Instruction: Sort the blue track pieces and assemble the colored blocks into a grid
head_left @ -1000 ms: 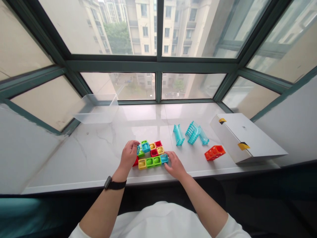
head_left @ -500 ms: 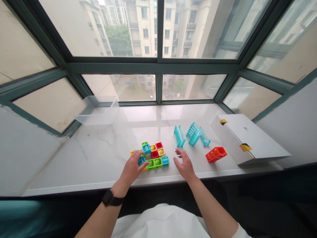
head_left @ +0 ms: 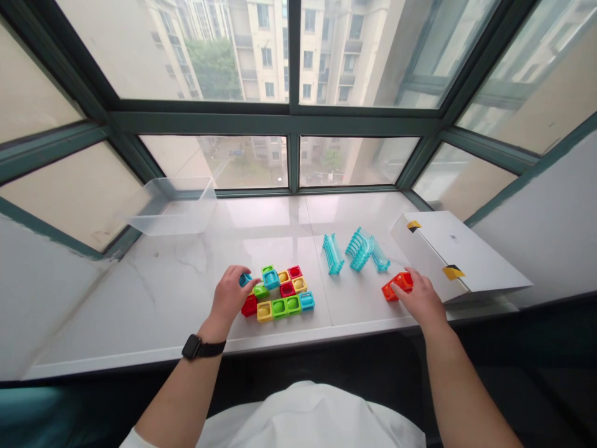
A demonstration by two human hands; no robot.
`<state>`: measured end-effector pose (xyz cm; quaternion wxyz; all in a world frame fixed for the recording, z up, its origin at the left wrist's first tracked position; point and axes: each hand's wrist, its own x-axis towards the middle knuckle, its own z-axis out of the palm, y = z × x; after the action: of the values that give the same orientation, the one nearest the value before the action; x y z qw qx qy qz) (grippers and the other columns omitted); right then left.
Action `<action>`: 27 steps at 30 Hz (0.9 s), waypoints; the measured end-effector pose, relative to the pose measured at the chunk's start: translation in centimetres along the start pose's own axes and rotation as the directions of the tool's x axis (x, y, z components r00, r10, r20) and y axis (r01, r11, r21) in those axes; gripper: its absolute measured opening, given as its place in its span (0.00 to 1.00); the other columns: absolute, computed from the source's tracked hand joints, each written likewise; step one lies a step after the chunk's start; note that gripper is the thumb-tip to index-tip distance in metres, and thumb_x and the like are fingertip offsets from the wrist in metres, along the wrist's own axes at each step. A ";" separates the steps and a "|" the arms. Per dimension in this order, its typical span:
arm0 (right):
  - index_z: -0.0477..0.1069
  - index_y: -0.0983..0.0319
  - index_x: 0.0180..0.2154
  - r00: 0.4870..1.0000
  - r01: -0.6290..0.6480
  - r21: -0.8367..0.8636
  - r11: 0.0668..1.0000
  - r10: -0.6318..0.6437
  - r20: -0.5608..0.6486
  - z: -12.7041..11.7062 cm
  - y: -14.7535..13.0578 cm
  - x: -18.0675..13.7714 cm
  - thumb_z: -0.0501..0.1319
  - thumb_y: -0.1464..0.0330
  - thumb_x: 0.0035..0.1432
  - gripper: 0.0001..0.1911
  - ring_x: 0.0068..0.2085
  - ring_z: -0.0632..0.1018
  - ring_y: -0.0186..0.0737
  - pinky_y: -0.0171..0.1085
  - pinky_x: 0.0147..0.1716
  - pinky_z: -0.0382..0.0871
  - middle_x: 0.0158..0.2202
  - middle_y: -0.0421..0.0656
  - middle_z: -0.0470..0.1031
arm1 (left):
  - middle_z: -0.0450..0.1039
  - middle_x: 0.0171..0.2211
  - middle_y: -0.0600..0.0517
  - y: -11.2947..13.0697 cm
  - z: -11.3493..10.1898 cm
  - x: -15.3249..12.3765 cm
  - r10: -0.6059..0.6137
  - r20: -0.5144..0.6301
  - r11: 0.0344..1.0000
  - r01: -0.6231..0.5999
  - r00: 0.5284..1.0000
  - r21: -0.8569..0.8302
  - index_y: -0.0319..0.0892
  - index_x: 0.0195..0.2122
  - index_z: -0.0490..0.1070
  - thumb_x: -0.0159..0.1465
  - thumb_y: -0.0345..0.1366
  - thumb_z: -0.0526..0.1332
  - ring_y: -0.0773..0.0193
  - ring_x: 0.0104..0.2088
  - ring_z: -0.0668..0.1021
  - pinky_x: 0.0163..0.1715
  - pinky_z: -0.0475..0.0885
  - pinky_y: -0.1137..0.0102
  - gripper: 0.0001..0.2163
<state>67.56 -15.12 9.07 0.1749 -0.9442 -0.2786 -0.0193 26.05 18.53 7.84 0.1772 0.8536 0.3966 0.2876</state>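
Note:
A cluster of joined coloured blocks (head_left: 282, 292), red, yellow, green and blue, lies on the white marble sill (head_left: 186, 280). My left hand (head_left: 228, 297) rests at the cluster's left end, fingers curled round a small blue block (head_left: 244, 279). My right hand (head_left: 420, 298) is far to the right, fingers closed over an orange block (head_left: 395, 286) lying on the sill. A black watch sits on my left wrist.
Several turquoise ribbed track pieces (head_left: 357, 250) lie between the cluster and the orange block. A white cardboard box (head_left: 454, 255) stands at the right, close to my right hand. A clear plastic tub (head_left: 172, 205) sits at the back left by the window frame.
My right hand left the block cluster and moved right to the orange block, closing on it. My left hand shifted back to the cluster's left end with the blue block.

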 end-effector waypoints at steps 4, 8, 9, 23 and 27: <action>0.65 0.56 0.65 0.999 -0.008 0.040 0.999 0.006 0.037 0.0 -0.7 -0.7 0.61 0.56 0.61 0.32 0.46 0.79 0.53 0.46 0.43 0.73 0.54 0.51 0.75 | 0.75 0.41 0.46 -2.3 1.5 3.7 -0.102 -0.009 0.993 0.102 0.995 0.052 0.45 0.36 0.74 0.65 0.50 0.65 0.51 0.45 0.78 0.48 0.74 0.59 0.13; 0.67 0.54 0.63 0.998 0.023 0.221 0.975 -0.037 0.058 -1.4 -2.3 -2.6 0.63 0.55 0.58 0.32 0.42 0.81 0.49 0.46 0.44 0.75 0.53 0.48 0.77 | 0.77 0.40 0.44 -4.2 3.3 5.7 -0.163 0.115 0.984 0.154 0.980 0.086 0.44 0.33 0.75 0.63 0.51 0.66 0.50 0.45 0.78 0.47 0.73 0.61 0.14; 0.67 0.53 0.63 0.997 0.030 0.292 0.956 -0.049 0.060 -1.8 -2.9 -3.1 0.64 0.55 0.58 0.32 0.40 0.82 0.47 0.46 0.44 0.76 0.52 0.48 0.78 | 0.78 0.40 0.44 -4.3 3.7 5.8 -0.170 0.149 0.984 0.158 0.974 0.086 0.44 0.33 0.76 0.62 0.51 0.65 0.50 0.45 0.79 0.47 0.73 0.61 0.15; 0.66 0.53 0.61 0.893 0.145 0.868 0.475 -0.441 0.092 2.6 -17.0 -8.2 0.69 0.61 0.58 0.30 0.47 0.83 0.48 0.47 0.51 0.80 0.52 0.45 0.79 | 0.81 0.51 0.41 -3.1 2.9 2.8 -0.158 0.116 0.986 0.162 0.981 -0.025 0.42 0.50 0.78 0.69 0.44 0.55 0.49 0.52 0.81 0.56 0.74 0.55 0.17; 0.65 0.54 0.57 0.870 0.017 0.923 0.386 -0.461 0.177 4.5 -20.5 -8.9 0.70 0.60 0.57 0.28 0.45 0.83 0.47 0.45 0.47 0.80 0.48 0.43 0.79 | 0.78 0.55 0.42 1.4 0.3 -0.1 0.016 -0.005 0.988 -0.016 1.000 -0.153 0.44 0.54 0.74 0.74 0.48 0.52 0.50 0.58 0.78 0.62 0.72 0.55 0.18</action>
<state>48.85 -2.15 10.23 0.5845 -0.6303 -0.4111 0.3037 26.98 17.56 8.26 0.2393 0.8401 0.3667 0.3203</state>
